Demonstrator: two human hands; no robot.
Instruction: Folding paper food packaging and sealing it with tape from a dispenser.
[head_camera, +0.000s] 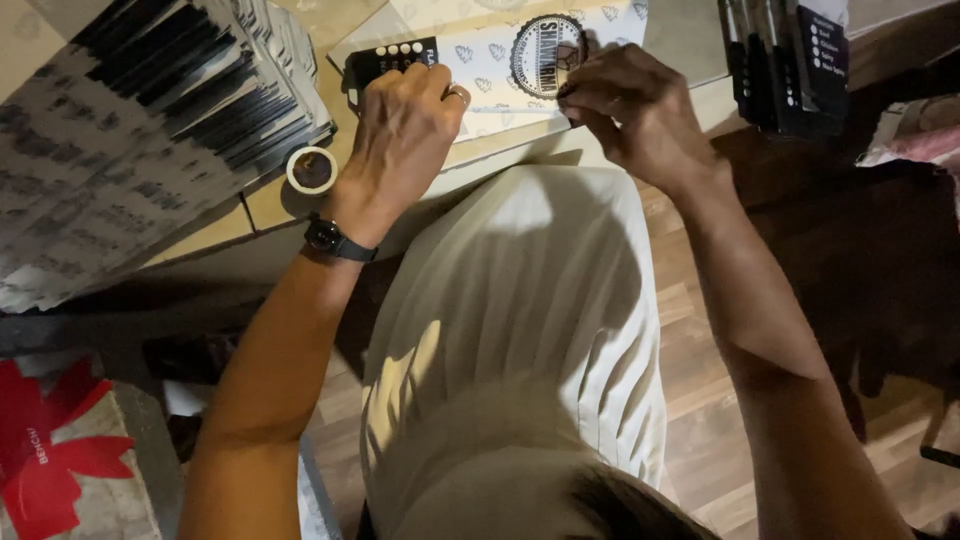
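Note:
My left hand (405, 125), with a ring and a black wristwatch, presses down on a white patterned paper packet (490, 70) at the table's front edge, next to a black card with white dots (385, 58). My right hand (630, 110) pinches the packet at its round black-and-white sticker (545, 50), fingertips closed on the paper's edge. A roll of clear tape (312, 169) lies on the table just left of my left wrist.
Fanned stacks of black-and-white printed cards (150, 110) cover the table's left side. More black cards (785, 60) sit at the upper right. My pale skirt and a wood floor (700, 400) are below; a bag with a red leaf (60, 450) is lower left.

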